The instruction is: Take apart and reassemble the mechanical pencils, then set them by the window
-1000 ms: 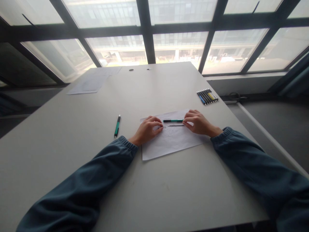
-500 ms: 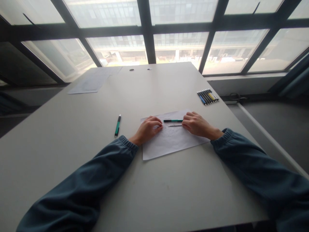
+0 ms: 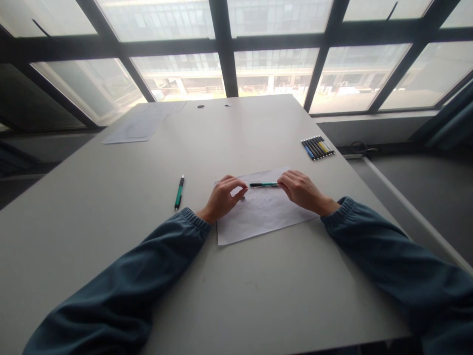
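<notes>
While right fingers (image 3: 285, 180) meet green pen (image 3: 263, 185), paper (image 3: 262, 217) beneath

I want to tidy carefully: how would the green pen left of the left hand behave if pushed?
The green pen would probably roll or slide, being slender on a smooth-looking table. It looks straight, so likely stiff, and thin, so probably light.

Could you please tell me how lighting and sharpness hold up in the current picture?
Head view: bright, washed-out windows, the scene outside hazy; head view: tabletop greyer near the wearer, paler towards the windows; head view: frame bars fanning outward at the sides; head view: marks on the paper between the hands too faint to read.
</notes>
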Demonstrator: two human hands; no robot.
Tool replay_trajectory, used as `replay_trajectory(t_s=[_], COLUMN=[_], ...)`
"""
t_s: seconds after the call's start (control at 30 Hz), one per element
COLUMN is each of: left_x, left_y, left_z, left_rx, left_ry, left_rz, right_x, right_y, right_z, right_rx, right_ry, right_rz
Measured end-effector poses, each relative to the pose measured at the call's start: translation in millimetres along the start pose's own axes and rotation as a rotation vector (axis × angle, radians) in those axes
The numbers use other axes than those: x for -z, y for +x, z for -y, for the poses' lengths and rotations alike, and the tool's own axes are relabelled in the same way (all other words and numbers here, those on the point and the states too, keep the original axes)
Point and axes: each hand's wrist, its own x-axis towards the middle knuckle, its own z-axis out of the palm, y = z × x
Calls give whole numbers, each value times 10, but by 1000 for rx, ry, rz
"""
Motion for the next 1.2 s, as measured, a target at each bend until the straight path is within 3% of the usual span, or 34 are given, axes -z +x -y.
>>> replay_trajectory(t_s=[1.2], left_x=[1], left_y=[27], left_z=[-85], left_rx=[-118], left_ry=[-65], left_rz=[52], right_x=[-61], right_y=[24], right_z=[165], right_rx=[96], right_ry=[165], right_rz=[43])
